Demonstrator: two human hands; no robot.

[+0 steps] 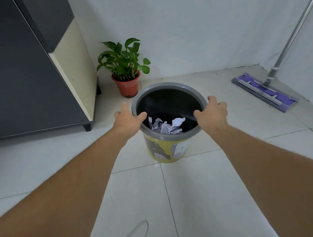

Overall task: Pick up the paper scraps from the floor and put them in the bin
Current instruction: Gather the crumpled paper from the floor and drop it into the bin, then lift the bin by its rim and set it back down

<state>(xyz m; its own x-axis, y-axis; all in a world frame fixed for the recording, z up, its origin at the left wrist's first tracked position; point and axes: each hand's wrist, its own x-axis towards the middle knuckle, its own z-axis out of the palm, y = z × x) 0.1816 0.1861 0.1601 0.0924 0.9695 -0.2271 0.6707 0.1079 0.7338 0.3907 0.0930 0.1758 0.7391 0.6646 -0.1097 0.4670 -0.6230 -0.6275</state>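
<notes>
A yellow bin [165, 150] with a grey rim [168, 85] and a black inside stands upright on the tiled floor in the middle of the view. Several crumpled white paper scraps [166, 127] lie at its bottom. My left hand [127, 118] grips the rim on the left side, thumb hooked inside. On the right side of the rim my right hand [213, 113] grips the same way. No scraps show on the visible floor.
A potted green plant [126, 70] stands just behind the bin by the white wall. A dark cabinet [30, 71] on short legs fills the left. A purple flat mop [264, 91] leans at the back right. A thin white cable [139, 233] lies near the bottom edge.
</notes>
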